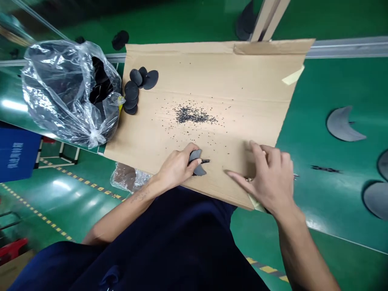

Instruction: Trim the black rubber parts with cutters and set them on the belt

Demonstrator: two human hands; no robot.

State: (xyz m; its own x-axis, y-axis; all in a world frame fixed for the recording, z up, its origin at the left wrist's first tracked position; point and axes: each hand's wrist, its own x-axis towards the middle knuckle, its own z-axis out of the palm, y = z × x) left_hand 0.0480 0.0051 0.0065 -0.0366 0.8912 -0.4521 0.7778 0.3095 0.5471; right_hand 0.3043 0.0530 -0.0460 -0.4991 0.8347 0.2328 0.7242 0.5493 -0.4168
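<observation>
My left hand is closed around a dark grey, crescent-shaped piece, which pokes out past the thumb and fingers. A short thin black part juts from it to the right. Off to the right, my right hand hovers low over the cardboard edge, thumb and forefinger spread wide. Small shiny metallic bits show near its palm and behind it; what they belong to is hidden. Beyond both hands, a heap of tiny black bits lies scattered on the cardboard sheet.
A clear plastic bag with dark pieces inside stands at the left. Beside it lie several black oval discs. On the green tabletop at right are a grey crescent piece, a thin dark part and grey round pieces.
</observation>
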